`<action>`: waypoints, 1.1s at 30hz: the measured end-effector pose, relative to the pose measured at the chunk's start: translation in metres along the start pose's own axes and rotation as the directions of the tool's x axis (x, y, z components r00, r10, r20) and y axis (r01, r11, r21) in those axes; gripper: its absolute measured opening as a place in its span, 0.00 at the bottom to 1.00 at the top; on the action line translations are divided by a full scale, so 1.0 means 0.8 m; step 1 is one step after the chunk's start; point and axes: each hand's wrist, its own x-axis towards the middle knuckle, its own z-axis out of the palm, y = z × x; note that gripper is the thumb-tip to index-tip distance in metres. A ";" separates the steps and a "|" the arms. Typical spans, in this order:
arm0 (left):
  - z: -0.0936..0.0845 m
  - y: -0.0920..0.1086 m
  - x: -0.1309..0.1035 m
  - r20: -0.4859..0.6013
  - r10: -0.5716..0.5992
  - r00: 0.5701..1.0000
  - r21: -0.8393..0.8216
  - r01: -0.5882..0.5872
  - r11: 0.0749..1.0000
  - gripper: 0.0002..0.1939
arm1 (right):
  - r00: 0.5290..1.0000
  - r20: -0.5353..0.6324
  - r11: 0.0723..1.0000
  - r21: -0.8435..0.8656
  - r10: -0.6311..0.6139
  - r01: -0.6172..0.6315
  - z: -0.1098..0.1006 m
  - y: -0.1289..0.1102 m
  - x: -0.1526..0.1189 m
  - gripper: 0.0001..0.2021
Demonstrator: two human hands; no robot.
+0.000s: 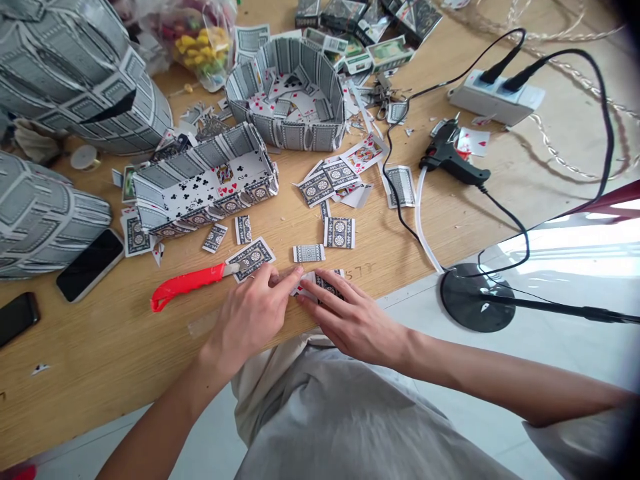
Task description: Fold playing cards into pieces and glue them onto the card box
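At the table's front edge, my left hand point(256, 308) is curled, its thumb and index finger pinching the left end of a playing card point(300, 288). My right hand point(356, 319) lies flat over the card's right part, fingers stretched out. The patterned back of a card point(329, 285) shows beyond those fingers. A red-handled knife point(187, 285) lies left of my left hand, its blade tip on a face-down card point(253, 257). Small folded card pieces point(309, 253) and a squarer one point(339, 233) lie just beyond my hands.
A long tray built from cards point(200, 217) and a rounded card box point(310, 133) stand farther back. Large card-covered forms point(55, 213) and a phone point(91, 264) are at left. At right are a glue gun point(453, 157), its cable, a power strip point(495, 99) and a black round base point(470, 300).
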 end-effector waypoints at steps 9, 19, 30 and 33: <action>-0.012 -0.009 -0.014 0.061 -0.020 0.998 0.121 0.013 0.993 0.25 | 1.000 0.014 1.000 0.003 0.015 -0.015 -0.006 0.000 0.003 0.25; -0.005 -0.023 -0.037 0.012 -0.052 0.999 0.052 0.051 0.997 0.23 | 1.000 -0.002 1.000 -0.007 -0.011 0.011 -0.006 0.003 0.003 0.23; 0.018 -0.040 -0.069 -0.173 0.222 0.960 -0.157 -0.249 0.956 0.21 | 0.998 -0.068 0.965 0.260 -0.018 0.035 -0.021 0.035 0.028 0.13; 0.014 -0.035 -0.062 -0.123 0.282 0.952 -0.066 -0.291 0.954 0.23 | 0.994 -0.109 0.952 0.300 -0.022 0.054 -0.017 0.039 0.032 0.11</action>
